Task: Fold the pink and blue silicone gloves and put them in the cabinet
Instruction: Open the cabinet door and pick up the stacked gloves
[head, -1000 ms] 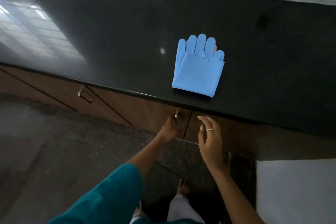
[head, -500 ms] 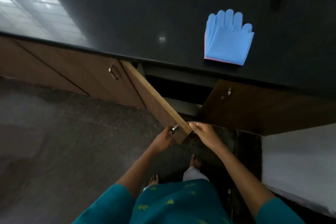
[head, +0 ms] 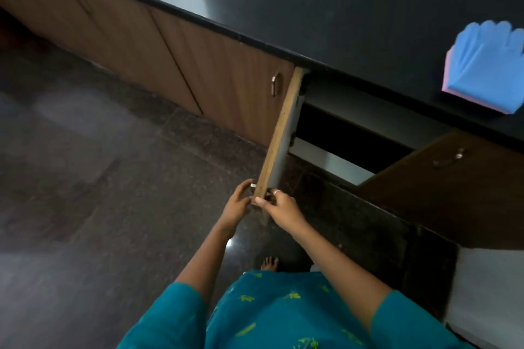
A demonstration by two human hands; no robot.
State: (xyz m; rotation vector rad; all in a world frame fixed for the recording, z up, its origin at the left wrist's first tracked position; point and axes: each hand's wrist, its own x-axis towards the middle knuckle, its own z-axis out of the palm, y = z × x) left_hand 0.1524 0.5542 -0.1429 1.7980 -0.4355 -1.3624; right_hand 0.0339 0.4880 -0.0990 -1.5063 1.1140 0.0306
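The folded gloves (head: 487, 65) lie stacked on the black countertop (head: 326, 5) at the far right, blue on top with a pink edge showing underneath. Below the counter, the left cabinet door (head: 279, 136) stands swung wide open, seen edge-on. My left hand (head: 238, 202) grips its metal handle at the outer edge, and my right hand (head: 279, 207) pinches the same door edge from the inner side. The right cabinet door (head: 453, 178) also stands open. Between the doors the cabinet inside (head: 354, 133) is dark, with a pale shelf edge visible.
More closed wooden cabinet doors (head: 198, 59) with metal handles run along to the left. The floor (head: 99, 178) is dark polished stone. A bare foot (head: 269, 263) shows below my arms. A white surface (head: 487, 292) sits at the lower right.
The left cabinet door has swung from shut to wide open with both my hands on its edge. The right door has opened too. The view has shifted left, sending the gloves to the frame's right.
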